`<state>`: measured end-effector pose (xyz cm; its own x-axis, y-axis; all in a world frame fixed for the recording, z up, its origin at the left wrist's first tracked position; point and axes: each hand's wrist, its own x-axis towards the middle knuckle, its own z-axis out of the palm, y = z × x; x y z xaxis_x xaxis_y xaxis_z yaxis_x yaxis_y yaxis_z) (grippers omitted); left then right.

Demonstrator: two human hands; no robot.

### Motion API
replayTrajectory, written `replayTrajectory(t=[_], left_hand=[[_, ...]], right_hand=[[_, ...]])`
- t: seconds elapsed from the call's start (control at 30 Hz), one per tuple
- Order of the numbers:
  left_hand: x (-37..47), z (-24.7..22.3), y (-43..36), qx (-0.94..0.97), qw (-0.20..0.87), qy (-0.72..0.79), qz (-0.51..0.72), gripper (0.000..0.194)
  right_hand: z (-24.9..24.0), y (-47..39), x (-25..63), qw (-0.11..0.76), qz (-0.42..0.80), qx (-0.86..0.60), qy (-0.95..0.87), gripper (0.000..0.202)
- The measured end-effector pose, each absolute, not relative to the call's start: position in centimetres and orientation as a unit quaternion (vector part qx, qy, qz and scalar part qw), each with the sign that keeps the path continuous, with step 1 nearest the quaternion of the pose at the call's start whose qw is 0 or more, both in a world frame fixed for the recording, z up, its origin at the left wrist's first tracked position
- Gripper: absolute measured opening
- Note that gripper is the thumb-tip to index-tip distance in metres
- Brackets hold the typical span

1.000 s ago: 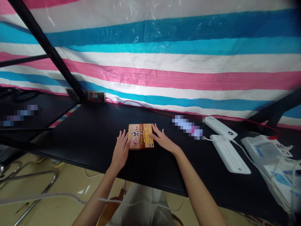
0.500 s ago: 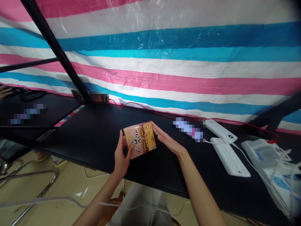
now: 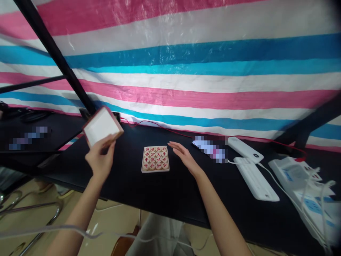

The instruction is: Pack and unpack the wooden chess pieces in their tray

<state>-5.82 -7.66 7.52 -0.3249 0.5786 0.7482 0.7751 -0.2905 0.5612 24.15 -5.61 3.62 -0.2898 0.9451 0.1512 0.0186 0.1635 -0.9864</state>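
A shallow box tray (image 3: 155,171) lies on the black table (image 3: 160,195), filled with rows of round wooden Chinese chess pieces (image 3: 158,160) marked in red. Up at the left, my left hand (image 3: 101,156) grips the box lid (image 3: 102,126), whose white inside faces me. Beside the tray's right edge my right hand (image 3: 185,156) hovers with its fingers stretched out and nothing in them.
A phone (image 3: 209,148), two white devices (image 3: 245,149) and a large white power strip (image 3: 295,185) with cables lie on the right. A red cable runs along the back by the striped sheet (image 3: 186,99). Black frame bars (image 3: 55,53) rise at the left.
The lid has come off the box and moved up and left in my left hand. The tray of pieces now shows on the table. My right hand has shifted slightly left and stays open.
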Motion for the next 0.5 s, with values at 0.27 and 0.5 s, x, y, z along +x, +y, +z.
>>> replayTrajectory(t=[0.27,0.5], left_hand=[[-11.6,-0.2,-2.5,-0.79,-0.028,-0.563,-0.239,0.031],[-10.5,2.0,-4.3,-0.776,-0.036,-0.607,-0.169,0.025]], right_hand=[[1.7,-4.6,24.5,0.431,0.473,-0.43,-0.637,0.036],[1.4,-4.8,24.0,0.38,0.343,-0.504,-0.695,0.037]])
